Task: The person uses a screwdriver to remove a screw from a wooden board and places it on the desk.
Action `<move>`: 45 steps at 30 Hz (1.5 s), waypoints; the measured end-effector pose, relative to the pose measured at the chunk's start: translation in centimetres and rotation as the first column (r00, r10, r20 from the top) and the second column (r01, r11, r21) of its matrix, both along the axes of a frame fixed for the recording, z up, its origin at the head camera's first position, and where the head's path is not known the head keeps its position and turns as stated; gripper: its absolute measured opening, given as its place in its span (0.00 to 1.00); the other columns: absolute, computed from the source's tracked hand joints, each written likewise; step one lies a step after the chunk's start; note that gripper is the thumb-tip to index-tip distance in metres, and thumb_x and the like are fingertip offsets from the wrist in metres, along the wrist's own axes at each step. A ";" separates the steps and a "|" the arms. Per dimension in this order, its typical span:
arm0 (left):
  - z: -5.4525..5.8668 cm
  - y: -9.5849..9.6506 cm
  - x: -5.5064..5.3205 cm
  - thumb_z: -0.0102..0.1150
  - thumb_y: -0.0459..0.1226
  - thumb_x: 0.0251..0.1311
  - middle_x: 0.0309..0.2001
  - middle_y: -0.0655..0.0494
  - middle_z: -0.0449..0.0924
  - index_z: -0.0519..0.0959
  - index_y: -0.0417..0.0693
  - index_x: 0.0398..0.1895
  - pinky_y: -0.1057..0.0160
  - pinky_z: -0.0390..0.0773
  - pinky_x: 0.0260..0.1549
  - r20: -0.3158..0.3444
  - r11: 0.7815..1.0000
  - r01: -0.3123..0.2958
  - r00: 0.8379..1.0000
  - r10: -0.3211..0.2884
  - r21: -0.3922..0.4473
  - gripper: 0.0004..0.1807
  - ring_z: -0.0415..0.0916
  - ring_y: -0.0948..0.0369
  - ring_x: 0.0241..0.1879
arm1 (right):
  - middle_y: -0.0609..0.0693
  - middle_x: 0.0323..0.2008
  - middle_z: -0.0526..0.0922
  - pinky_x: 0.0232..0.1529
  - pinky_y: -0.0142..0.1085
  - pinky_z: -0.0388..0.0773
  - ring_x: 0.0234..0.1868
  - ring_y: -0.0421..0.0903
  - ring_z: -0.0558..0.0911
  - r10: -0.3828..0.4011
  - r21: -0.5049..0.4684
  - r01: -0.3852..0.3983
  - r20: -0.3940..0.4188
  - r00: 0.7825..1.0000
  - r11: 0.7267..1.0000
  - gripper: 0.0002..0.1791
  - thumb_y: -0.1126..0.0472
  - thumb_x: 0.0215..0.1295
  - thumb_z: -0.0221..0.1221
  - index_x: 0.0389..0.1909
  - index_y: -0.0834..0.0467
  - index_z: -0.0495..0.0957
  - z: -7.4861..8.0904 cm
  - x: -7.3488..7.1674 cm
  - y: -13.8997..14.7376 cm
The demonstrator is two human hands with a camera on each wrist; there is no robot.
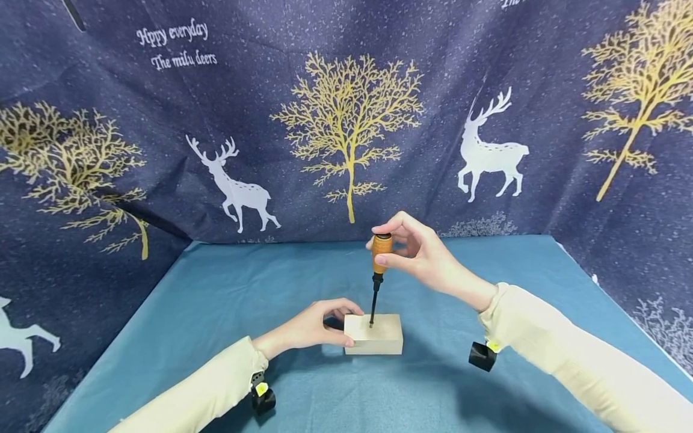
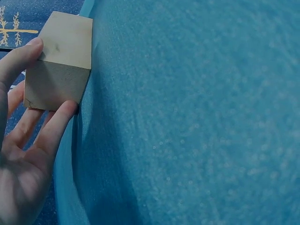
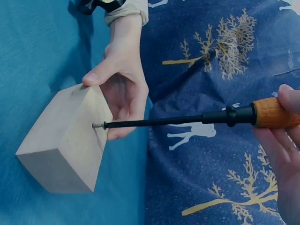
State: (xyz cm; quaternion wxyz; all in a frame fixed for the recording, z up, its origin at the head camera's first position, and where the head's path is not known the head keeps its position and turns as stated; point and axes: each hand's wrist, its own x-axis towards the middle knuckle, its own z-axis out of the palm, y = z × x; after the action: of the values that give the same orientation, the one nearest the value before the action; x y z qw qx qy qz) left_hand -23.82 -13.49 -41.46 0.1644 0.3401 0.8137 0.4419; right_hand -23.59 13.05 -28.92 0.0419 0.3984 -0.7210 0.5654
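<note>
Nearest me, the left hand (image 1: 318, 325) grips the left end of the wooden block (image 1: 376, 346), long side crosswise on the table (image 1: 325, 397); above, the right hand (image 1: 421, 255) holds the screwdriver (image 1: 378, 279) nearly upright, tip at the block's screw (image 3: 97, 125).

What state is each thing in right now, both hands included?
Screwdriver: near upright, slightly tilted, tip at the screw's head.
Screw: partly in the block's top face, some thread exposed.
Wooden block: resting on the blue cloth.
Left hand: gripping the block's left end.
Right hand: holding the screwdriver's handle.
Blue cloth: spread out.
Printed backdrop: hanging, creased.
</note>
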 end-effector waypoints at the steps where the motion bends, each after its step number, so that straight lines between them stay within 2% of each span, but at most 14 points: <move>1: 0.0 0.0 0.0 0.71 0.42 0.56 0.52 0.54 0.79 0.76 0.60 0.60 0.64 0.81 0.45 0.002 1.000 0.002 1.000 -0.002 0.002 0.27 0.76 0.62 0.47 | 0.62 0.53 0.81 0.52 0.41 0.83 0.55 0.51 0.83 0.040 -0.009 -0.040 0.003 0.999 0.999 0.20 0.70 0.64 0.62 0.55 0.61 0.69 0.0 -0.1 0.1; 5: 0.1 0.0 0.0 0.71 0.42 0.57 0.53 0.53 0.79 0.76 0.57 0.60 0.64 0.81 0.45 0.000 1.000 0.002 1.000 -0.002 -0.001 0.27 0.76 0.61 0.47 | 0.61 0.55 0.80 0.53 0.43 0.82 0.54 0.47 0.84 0.172 -0.027 -0.171 0.026 0.985 0.985 0.21 0.71 0.70 0.55 0.60 0.60 0.62 0.0 -0.3 0.4; 8: 0.1 0.0 0.0 0.71 0.42 0.57 0.54 0.53 0.79 0.77 0.57 0.60 0.64 0.80 0.45 -0.010 1.000 -0.005 1.000 0.005 -0.009 0.27 0.76 0.61 0.47 | 0.64 0.58 0.79 0.54 0.44 0.82 0.53 0.46 0.85 0.187 -0.032 -0.186 0.038 0.982 0.982 0.21 0.72 0.71 0.53 0.59 0.60 0.57 -0.1 -0.5 0.3; 9: 0.0 0.0 0.0 0.71 0.42 0.56 0.54 0.53 0.79 0.77 0.57 0.60 0.64 0.80 0.45 -0.014 1.000 -0.008 1.000 0.008 -0.011 0.27 0.76 0.61 0.48 | 0.65 0.58 0.78 0.53 0.45 0.82 0.53 0.46 0.85 0.172 -0.027 -0.172 0.033 0.984 0.985 0.21 0.72 0.71 0.53 0.58 0.60 0.56 -0.2 -0.5 0.2; 12: -0.1 0.0 0.0 0.72 0.42 0.56 0.53 0.53 0.80 0.77 0.56 0.60 0.63 0.80 0.46 -0.013 1.000 -0.006 1.000 0.006 -0.002 0.27 0.76 0.62 0.47 | 0.62 0.57 0.77 0.50 0.41 0.83 0.53 0.42 0.82 0.050 0.048 -0.049 -0.010 0.999 0.998 0.24 0.69 0.68 0.58 0.56 0.59 0.56 -0.4 -0.5 -0.1; 16: -0.1 0.0 0.0 0.72 0.41 0.56 0.50 0.51 0.81 0.76 0.55 0.60 0.64 0.81 0.45 0.003 1.000 0.004 1.000 -0.004 0.019 0.27 0.77 0.62 0.47 | 0.55 0.50 0.74 0.44 0.38 0.81 0.50 0.43 0.78 -0.117 0.138 0.124 -0.057 0.991 0.983 0.29 0.64 0.63 0.66 0.56 0.56 0.58 -0.2 -0.2 -0.5; 22: 0.1 0.0 0.1 0.71 0.41 0.56 0.50 0.52 0.80 0.76 0.58 0.61 0.64 0.81 0.46 0.024 1.000 0.002 1.000 -0.003 0.019 0.27 0.76 0.61 0.47 | 0.55 0.50 0.75 0.43 0.39 0.82 0.50 0.48 0.82 -0.174 0.117 0.175 -0.018 0.985 0.978 0.26 0.65 0.59 0.68 0.51 0.57 0.63 0.4 0.4 -0.8; 28: 0.0 0.0 0.0 0.72 0.43 0.56 0.52 0.56 0.80 0.76 0.60 0.60 0.63 0.79 0.47 -0.001 1.000 -0.005 1.000 0.005 0.001 0.27 0.76 0.62 0.47 | 0.59 0.55 0.74 0.42 0.37 0.83 0.51 0.52 0.83 -0.204 0.132 0.209 -0.052 0.978 0.969 0.22 0.68 0.57 0.69 0.45 0.60 0.65 0.6 0.6 -0.5; 31: -0.1 -0.1 0.1 0.72 0.43 0.55 0.52 0.58 0.80 0.76 0.62 0.60 0.63 0.79 0.48 -0.005 1.000 -0.009 1.000 0.009 -0.006 0.28 0.77 0.63 0.47 | 0.60 0.56 0.75 0.42 0.37 0.84 0.53 0.54 0.83 -0.179 0.135 0.186 -0.060 0.982 0.973 0.21 0.69 0.57 0.69 0.44 0.60 0.66 0.8 0.6 -0.2; 34: -0.1 -0.1 0.1 0.72 0.43 0.55 0.52 0.57 0.80 0.76 0.61 0.60 0.63 0.80 0.48 0.006 1.000 -0.007 1.000 0.007 0.001 0.28 0.77 0.63 0.48 | 0.60 0.56 0.76 0.43 0.37 0.84 0.53 0.49 0.83 -0.128 0.132 0.134 -0.053 0.990 0.982 0.19 0.70 0.59 0.67 0.44 0.60 0.67 1.0 0.4 0.0; 36: -0.1 -0.1 0.1 0.72 0.43 0.56 0.52 0.56 0.80 0.76 0.60 0.61 0.63 0.80 0.47 0.010 1.000 -0.005 1.000 0.005 0.002 0.28 0.77 0.63 0.48 | 0.60 0.56 0.76 0.43 0.38 0.85 0.52 0.44 0.83 -0.075 0.127 0.079 -0.039 0.996 0.989 0.18 0.70 0.60 0.66 0.46 0.61 0.68 1.1 0.3 0.2; 38: -0.1 -0.1 0.1 0.72 0.43 0.56 0.52 0.57 0.80 0.76 0.59 0.61 0.63 0.80 0.47 0.011 1.000 -0.003 1.000 0.003 -0.001 0.28 0.77 0.63 0.48 | 0.61 0.55 0.75 0.44 0.39 0.85 0.52 0.43 0.82 0.013 0.109 -0.011 -0.021 1.000 0.994 0.18 0.71 0.62 0.63 0.49 0.62 0.68 1.2 0.2 0.5; 42: -0.2 -0.1 0.0 0.72 0.43 0.56 0.52 0.59 0.80 0.76 0.60 0.61 0.64 0.80 0.48 0.001 1.000 0.000 1.000 0.000 -0.005 0.28 0.77 0.63 0.48 | 0.62 0.55 0.76 0.48 0.40 0.84 0.56 0.46 0.81 0.192 0.086 -0.192 0.018 0.981 0.977 0.19 0.72 0.67 0.58 0.55 0.63 0.65 1.3 -0.3 0.9; 45: -0.2 -0.1 -0.1 0.72 0.43 0.56 0.51 0.60 0.80 0.76 0.59 0.61 0.63 0.79 0.48 -0.005 1.000 0.000 1.000 0.000 -0.004 0.28 0.77 0.64 0.48 | 0.62 0.55 0.77 0.51 0.40 0.82 0.58 0.47 0.80 0.253 0.088 -0.254 0.022 0.967 0.963 0.20 0.72 0.68 0.56 0.57 0.63 0.61 1.3 -0.6 1.1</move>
State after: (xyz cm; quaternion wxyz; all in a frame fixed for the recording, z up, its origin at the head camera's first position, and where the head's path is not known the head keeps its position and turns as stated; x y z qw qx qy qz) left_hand -23.89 -13.57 -41.66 0.1631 0.3409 0.8149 0.4394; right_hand -24.22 14.12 -27.59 -0.0526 0.4858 -0.6890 0.5352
